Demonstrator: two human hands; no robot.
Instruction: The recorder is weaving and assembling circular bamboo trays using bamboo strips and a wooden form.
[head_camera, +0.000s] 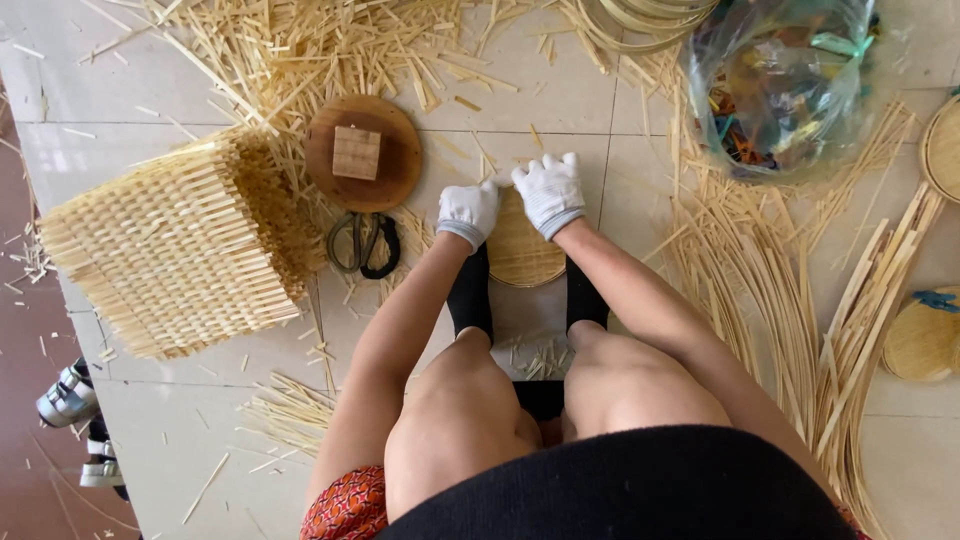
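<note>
Pale floor tiles (560, 90) littered with bamboo strips (330, 50); gloved left hand (468, 212) and right hand (549, 192) both grasp a round woven mat (520, 255), pinned between black-socked feet to steady it.

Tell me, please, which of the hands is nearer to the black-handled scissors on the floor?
The left hand. It rests on the left edge of the round woven piece, just right of the scissors. The right hand sits further right, on the piece's top edge.

white gloves (548, 190), tan woven disc (520, 255), black socks (470, 295), brown wooden round (363, 152), pale straw strips (300, 50)
</note>
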